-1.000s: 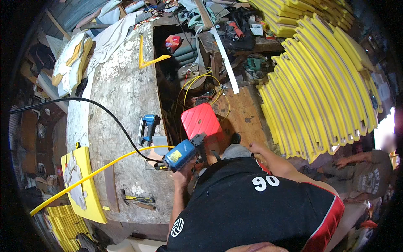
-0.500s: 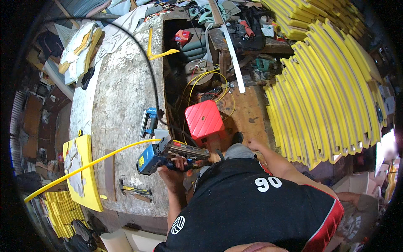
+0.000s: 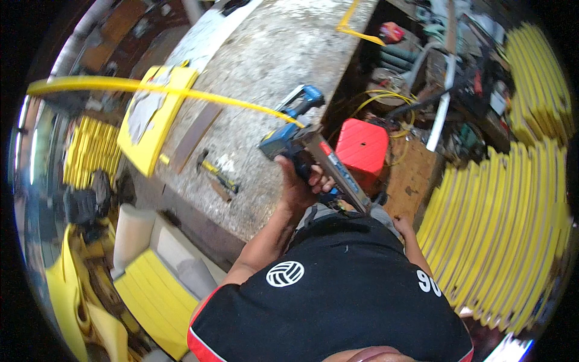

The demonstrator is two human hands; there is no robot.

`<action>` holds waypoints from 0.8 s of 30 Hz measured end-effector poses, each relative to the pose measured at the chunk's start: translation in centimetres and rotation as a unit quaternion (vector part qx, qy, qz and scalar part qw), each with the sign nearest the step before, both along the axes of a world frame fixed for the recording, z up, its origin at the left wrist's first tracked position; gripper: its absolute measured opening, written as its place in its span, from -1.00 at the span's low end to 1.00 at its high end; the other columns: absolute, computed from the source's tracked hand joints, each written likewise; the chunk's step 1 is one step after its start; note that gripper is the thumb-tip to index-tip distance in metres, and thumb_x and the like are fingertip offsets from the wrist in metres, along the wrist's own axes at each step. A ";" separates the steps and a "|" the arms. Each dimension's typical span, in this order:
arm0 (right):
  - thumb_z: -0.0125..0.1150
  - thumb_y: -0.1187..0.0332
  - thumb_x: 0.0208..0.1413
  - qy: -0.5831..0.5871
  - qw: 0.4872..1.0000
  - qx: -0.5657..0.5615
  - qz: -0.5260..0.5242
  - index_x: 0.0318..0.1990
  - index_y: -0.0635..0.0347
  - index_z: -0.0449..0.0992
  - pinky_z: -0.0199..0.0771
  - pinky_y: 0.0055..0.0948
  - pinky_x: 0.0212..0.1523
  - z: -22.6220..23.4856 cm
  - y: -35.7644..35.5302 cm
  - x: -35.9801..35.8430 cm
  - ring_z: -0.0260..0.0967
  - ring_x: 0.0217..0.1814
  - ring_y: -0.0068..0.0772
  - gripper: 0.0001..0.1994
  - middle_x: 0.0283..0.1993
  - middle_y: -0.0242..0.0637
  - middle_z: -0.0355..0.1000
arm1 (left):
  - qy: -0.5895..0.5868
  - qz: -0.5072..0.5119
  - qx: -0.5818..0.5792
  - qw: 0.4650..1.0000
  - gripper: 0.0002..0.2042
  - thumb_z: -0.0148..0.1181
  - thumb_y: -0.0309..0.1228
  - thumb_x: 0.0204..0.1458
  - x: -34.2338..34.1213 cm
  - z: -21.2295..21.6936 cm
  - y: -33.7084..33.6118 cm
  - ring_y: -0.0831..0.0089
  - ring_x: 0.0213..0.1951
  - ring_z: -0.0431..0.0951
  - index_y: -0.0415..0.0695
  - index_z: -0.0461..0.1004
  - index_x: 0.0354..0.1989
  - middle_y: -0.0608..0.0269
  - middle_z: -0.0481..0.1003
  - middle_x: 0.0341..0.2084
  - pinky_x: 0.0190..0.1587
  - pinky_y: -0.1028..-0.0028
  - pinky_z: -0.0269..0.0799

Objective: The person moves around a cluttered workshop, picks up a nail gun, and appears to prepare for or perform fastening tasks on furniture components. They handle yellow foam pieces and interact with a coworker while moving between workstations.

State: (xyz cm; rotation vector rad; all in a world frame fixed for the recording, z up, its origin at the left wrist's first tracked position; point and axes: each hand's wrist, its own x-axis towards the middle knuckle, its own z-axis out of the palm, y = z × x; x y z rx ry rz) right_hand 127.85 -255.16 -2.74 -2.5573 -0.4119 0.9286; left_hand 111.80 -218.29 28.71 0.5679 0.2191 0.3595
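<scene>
My left hand (image 3: pixel 297 184) is wrapped round the grip of a blue pneumatic nail gun (image 3: pixel 330 164) with a long grey magazine. The gun is held above the table edge, its magazine slanting towards my body. A yellow air hose (image 3: pixel 223 102) runs from it off to the left. Just beyond lies a second, smaller blue air stapler (image 3: pixel 304 102) on the worn table (image 3: pixel 250 72). My right hand (image 3: pixel 404 226) hangs low at my right side, near the brown wooden board (image 3: pixel 410 181); its fingers are too small and unclear to read.
A red plastic stool (image 3: pixel 362 151) stands beside the table. On the table are a hammer (image 3: pixel 218 174), a dark wood strip (image 3: pixel 196 137), a yellow foam panel (image 3: pixel 154 120) and a yellow square (image 3: pixel 356 33). Stacked yellow foam-edged panels (image 3: pixel 494 235) fill the right; a sofa piece (image 3: pixel 157 271) stands lower left.
My view has swung left, so the table and stool sit further right and the sofa piece shows. The nail gun has turned, its magazine now pointing down to the right. My left hand keeps its grip.
</scene>
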 end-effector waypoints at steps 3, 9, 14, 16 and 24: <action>0.10 0.26 -0.06 -0.021 0.999 0.016 0.040 -0.19 0.28 0.57 0.43 -0.25 -0.08 0.2 1.2 0.3 0.47 -0.13 0.01 -0.67 -0.22 0.11 0.49 | -0.085 -0.003 -0.091 0.992 -0.22 -0.16 0.51 -0.30 -0.2 0.7 0.2 0.61 -0.74 0.24 -0.13 0.39 -0.54 0.48 0.19 -0.81 -0.48 0.50 0.35; 0.09 0.16 -0.01 0.020 0.994 -0.049 0.096 -0.12 0.26 0.53 0.39 -0.21 -0.05 5.0 5.1 1.3 0.43 -0.05 0.04 -0.61 -0.16 0.14 0.47 | -0.126 0.034 -0.143 0.981 -0.21 -0.11 0.49 -0.29 -1.5 0.2 0.9 0.60 -0.78 0.22 -0.09 0.42 -0.30 0.46 0.12 -0.84 -0.57 0.52 0.35; 0.12 0.17 0.02 0.077 0.995 0.018 0.059 -0.13 0.33 0.50 0.38 -0.28 -0.10 1.4 3.8 2.1 0.43 -0.13 -0.20 -0.61 -0.23 -0.03 0.48 | -0.119 0.050 -0.214 0.968 -0.34 -0.01 0.45 -0.30 -2.0 1.4 1.5 0.67 -0.85 0.13 0.01 0.39 -0.53 0.50 0.10 -0.87 -0.76 0.61 0.15; 0.15 0.18 0.03 0.107 0.993 0.035 0.019 -0.14 0.38 0.50 0.38 -0.29 -0.11 2.5 4.2 1.8 0.42 -0.14 -0.23 -0.60 -0.24 -0.05 0.48 | -0.125 0.060 -0.224 0.965 -0.34 -0.02 0.46 -0.30 -2.3 0.4 1.7 0.67 -0.85 0.14 0.01 0.42 -0.50 0.50 0.11 -0.88 -0.77 0.61 0.15; 0.16 0.13 0.01 0.034 0.996 -0.029 0.072 -0.15 0.24 0.55 0.40 -0.25 -0.08 1.3 3.8 2.0 0.46 -0.09 -0.02 -0.63 -0.16 0.03 0.50 | -0.160 0.053 -0.172 0.970 -0.31 0.01 0.41 -0.26 -3.6 -1.2 2.4 0.65 -0.79 0.19 -0.02 0.47 -0.32 0.51 0.11 -0.85 -0.58 0.55 0.31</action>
